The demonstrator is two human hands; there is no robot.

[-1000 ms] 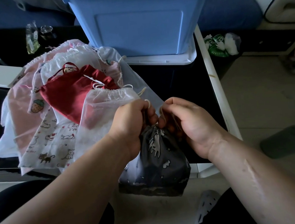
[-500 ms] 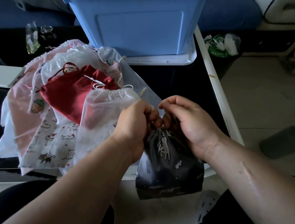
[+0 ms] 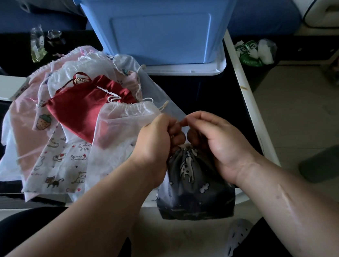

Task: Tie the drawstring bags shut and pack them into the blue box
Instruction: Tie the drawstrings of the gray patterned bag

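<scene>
Both hands are busy at the top of the dark grey bag (image 3: pixel 193 193), the one with a white cat on it. The left hand (image 3: pixel 155 143) and the right hand (image 3: pixel 219 143) are both curled, and they pinch the bunched neck of the bag. The strings must be there, but the fingers hide most of them. The bag hangs down from the hands toward 6 o'clock, past the near edge of the black table (image 3: pixel 204 102). I think the knot is being made now. To do it well, keep the neck squeezed so it cannot slide open. Pull the two strings evenly, one toward 9 o'clock and one toward 3 o'clock, until the knot sits snug on the cloth. The blue box (image 3: pixel 162 28) waits at 12 o'clock. The pile of other bags (image 3: pixel 66 162) lies at 10 o'clock, and they look not yet tied.
</scene>
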